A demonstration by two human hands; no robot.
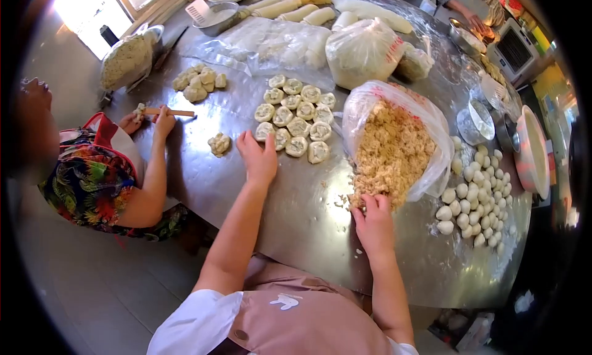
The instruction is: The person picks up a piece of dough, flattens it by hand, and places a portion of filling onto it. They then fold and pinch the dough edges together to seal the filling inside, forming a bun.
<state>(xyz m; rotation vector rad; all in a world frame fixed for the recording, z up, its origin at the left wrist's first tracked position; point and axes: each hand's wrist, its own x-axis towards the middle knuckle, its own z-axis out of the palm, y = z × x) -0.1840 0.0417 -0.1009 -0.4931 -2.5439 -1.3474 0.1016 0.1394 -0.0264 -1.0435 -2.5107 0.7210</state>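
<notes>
My left hand (259, 156) rests flat on the steel table (296, 232), fingers spread, touching the near edge of a cluster of several filled dough pieces (296, 118). My right hand (373, 219) reaches into the mouth of an open plastic bag of crumbly tan filling (391, 148), fingers curled into the crumbs at its near edge. Whether it holds any filling is hidden by the fingers.
A co-worker at the left rolls dough with a wooden pin (169, 112). Near them lie dough lumps (198, 82) and one piece (219, 144). Several white dough balls (478, 198) sit at right beside metal bowls (475, 124). Bagged dough (364, 50) lies at the back.
</notes>
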